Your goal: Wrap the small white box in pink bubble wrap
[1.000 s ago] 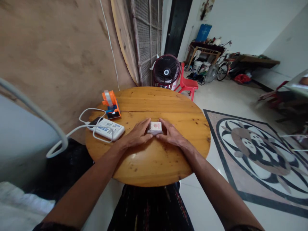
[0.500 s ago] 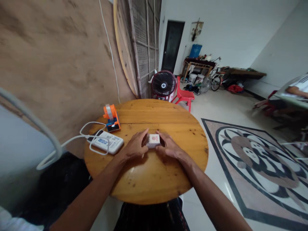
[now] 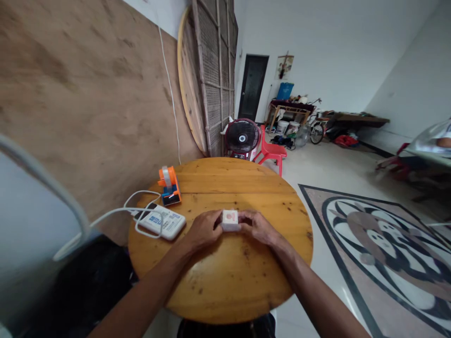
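Observation:
A small white box (image 3: 230, 220) with a reddish print on top rests on the round wooden table (image 3: 225, 277), in front of me. From its left side my left hand (image 3: 207, 227) grips it, thumb toward the near edge and fingers curled behind. On the opposite side my right hand (image 3: 257, 226) pinches it the same way. The fingertips at the back of the box are partly hidden.
Left on the table lie a white power bank (image 3: 162, 223) with a white cable and an orange-and-blue tape dispenser (image 3: 169, 185). Beyond the far edge stand a fan (image 3: 242, 138) and a red chair (image 3: 272, 149). A person's arm (image 3: 444, 142) shows at far right.
Both hands have closed in on the box from the sides, and their fingers now press against it. The whole scene sits lower in view as the camera tilted up.

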Demonstrator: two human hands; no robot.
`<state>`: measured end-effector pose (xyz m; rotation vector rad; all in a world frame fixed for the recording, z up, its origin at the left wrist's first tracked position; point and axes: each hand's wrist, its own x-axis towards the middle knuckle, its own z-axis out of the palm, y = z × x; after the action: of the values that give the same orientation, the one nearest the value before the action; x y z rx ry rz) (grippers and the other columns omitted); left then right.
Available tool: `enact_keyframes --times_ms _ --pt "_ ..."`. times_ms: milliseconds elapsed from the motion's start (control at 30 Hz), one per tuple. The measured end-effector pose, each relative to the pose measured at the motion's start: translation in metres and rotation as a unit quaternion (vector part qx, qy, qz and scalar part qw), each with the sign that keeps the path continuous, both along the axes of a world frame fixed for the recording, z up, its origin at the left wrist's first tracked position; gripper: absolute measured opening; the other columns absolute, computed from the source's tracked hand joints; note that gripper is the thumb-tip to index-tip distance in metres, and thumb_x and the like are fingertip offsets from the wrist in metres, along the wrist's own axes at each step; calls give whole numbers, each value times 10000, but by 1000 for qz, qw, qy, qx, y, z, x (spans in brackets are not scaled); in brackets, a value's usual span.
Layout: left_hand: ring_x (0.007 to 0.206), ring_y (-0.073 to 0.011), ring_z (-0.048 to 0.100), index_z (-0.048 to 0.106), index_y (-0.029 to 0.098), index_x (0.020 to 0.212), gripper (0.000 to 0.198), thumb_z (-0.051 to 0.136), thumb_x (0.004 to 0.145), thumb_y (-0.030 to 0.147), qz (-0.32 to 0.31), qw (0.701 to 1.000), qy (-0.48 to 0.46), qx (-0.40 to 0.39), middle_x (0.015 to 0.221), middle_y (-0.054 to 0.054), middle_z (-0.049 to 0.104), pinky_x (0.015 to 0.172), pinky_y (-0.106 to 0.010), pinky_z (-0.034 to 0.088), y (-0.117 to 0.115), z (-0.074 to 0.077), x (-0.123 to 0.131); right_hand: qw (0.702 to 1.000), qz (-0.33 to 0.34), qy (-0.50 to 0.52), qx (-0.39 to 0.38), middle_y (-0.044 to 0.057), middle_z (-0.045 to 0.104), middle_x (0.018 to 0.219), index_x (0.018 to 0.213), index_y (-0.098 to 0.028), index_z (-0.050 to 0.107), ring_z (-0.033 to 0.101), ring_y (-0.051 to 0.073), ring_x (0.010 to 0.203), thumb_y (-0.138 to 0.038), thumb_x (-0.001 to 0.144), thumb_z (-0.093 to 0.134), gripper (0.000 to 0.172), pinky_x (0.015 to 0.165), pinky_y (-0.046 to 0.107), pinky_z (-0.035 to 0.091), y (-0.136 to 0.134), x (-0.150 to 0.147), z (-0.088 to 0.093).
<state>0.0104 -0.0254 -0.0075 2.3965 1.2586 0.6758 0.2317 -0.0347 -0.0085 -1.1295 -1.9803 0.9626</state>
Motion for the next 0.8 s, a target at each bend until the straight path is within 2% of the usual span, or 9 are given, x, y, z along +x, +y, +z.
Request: enact_keyframes --times_ms 167,300,367,433,500,567,667,733,800 --pt "843 -216 600 617 161 1007 281 476 764 152 -4 1000 -12 -3 969 -86 684 775 -319 453 3 -6 2 998 -6 49 -29 42 718 908 992 -176 708 647 199 836 -287 768 632 262 802 327 501 3 1 -7" --pt "978 -221 599 618 141 1128 421 460 739 108 24 998 -61 4 1068 -103 656 903 -346 474 4 -14 2 997 -22 49 -62 42 725 877 920 -176 715 659 216 842 -291 756 619 222 838 361 506 4 3 -4" --pt "1051 -216 588 590 122 1202 500 433 729 82 52 992 -112 6 1126 -116 633 964 -357 469 5 -16 2 994 -78 49 -63 51 733 901 894 -181 716 667 236 893 -334 779 612 218 909 404 494 3 5 -1" --pt "1126 -211 577 553 108 1264 528 409 756 87 74 980 -183 -17 1206 -130 612 1025 -370 451 5 -15 2 983 -164 69 -50 71 728 1055 980 -200 712 648 261 1043 -426 814 605 300 1015 447 446 2 4 0" --pt "1222 -219 549 502 117 1333 507 399 838 154 82 961 -255 -71 1323 -140 570 1082 -389 420 5 -15 4 965 -235 107 -43 83 648 1280 1143 -229 671 560 268 1233 -543 843 566 448 1113 469 365 2 -2 -2" --pt "1352 -246 453 417 138 1420 522 393 931 319 75 940 -302 -142 1471 -148 457 1142 -414 364 3 -15 8 955 -260 137 -50 91 528 1435 1285 -237 594 453 259 1356 -634 854 508 592 1171 470 290 2 -14 -7" --pt "1485 -268 207 317 140 1488 645 355 965 514 56 925 -308 -214 1596 -141 242 1226 -483 174 0 -17 15 957 -239 154 -58 113 437 1506 1395 -208 495 381 249 1411 -697 870 419 721 1205 463 234 4 -40 -19" --pt "1497 -264 148 294 185 1507 682 353 952 578 16 926 -301 -228 1607 -108 216 1239 -488 109 -2 -19 20 959 -224 165 -45 114 435 1507 1411 -207 474 376 249 1414 -710 882 371 737 1207 474 231 4 -56 -25" --pt "1502 -265 98 257 204 1525 717 326 945 620 7 928 -290 -232 1620 -98 163 1245 -488 78 -5 -18 22 957 -225 180 -31 108 442 1503 1408 -221 475 381 255 1411 -708 892 344 722 1200 500 241 2 -67 -28"
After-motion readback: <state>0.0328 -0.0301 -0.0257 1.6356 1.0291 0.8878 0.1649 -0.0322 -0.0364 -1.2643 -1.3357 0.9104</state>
